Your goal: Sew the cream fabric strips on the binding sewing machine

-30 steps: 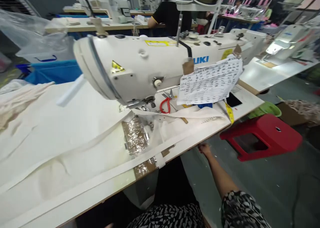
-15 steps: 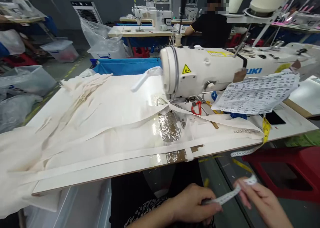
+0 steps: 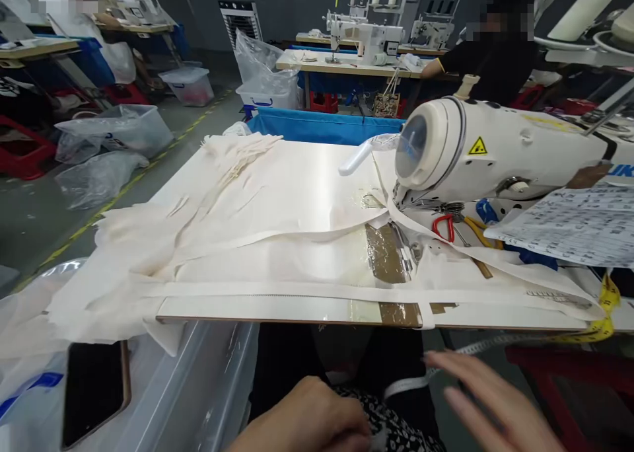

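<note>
My left hand is closed in a fist over my lap at the bottom of the view; whatever it grips is hidden. My right hand has its fingers stretched out and apart, blurred by motion. A tape measure, white on one side and yellow on the other, passes by the right fingertips and loops across my lap. Its far part hangs at the table's right edge. Cream fabric with a long band lies on the sewing table, running under the head of the sewing machine.
A phone rests at lower left near a clear plastic bin. Red-handled snips and a printed sheet are by the machine. A red stool stands at right. A person in black sits behind.
The view has swung left, bringing the phone into sight. My right hand has loosened from the tape and its fingers have spread; the tape between the hands has dropped toward my lap.
</note>
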Action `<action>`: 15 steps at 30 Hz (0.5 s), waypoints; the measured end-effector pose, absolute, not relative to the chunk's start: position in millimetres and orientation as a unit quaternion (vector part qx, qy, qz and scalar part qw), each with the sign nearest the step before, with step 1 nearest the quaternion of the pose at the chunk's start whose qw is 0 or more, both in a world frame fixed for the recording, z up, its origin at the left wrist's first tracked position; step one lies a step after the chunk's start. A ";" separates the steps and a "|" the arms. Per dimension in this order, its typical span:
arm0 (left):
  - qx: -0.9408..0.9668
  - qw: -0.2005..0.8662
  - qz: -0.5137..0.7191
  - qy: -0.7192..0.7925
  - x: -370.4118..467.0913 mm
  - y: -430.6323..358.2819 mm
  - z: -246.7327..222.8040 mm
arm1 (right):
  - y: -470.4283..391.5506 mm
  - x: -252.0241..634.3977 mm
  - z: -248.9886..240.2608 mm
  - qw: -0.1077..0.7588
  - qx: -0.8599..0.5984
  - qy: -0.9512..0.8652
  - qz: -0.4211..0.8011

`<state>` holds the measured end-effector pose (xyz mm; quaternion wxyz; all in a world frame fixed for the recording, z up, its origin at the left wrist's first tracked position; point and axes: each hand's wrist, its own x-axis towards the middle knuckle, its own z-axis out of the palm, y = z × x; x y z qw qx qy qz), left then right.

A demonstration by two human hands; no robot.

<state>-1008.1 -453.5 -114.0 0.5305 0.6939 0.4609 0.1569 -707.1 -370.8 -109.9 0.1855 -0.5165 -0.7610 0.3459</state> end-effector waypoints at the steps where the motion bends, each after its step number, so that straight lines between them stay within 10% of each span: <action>1: 0.699 0.518 0.162 0.465 -1006.7 -451.4 -110.5 | -376.5 -734.7 -103.2 0.145 -0.448 -0.795 0.382; 6: 0.692 0.392 0.256 0.550 -1042.7 -450.3 -94.7 | -366.1 -832.6 -78.6 0.052 -0.243 -0.820 0.516; 15: 0.613 -0.040 0.424 0.666 -1104.5 -448.6 -129.1 | -292.2 -890.3 -75.5 0.054 -0.340 -0.846 0.408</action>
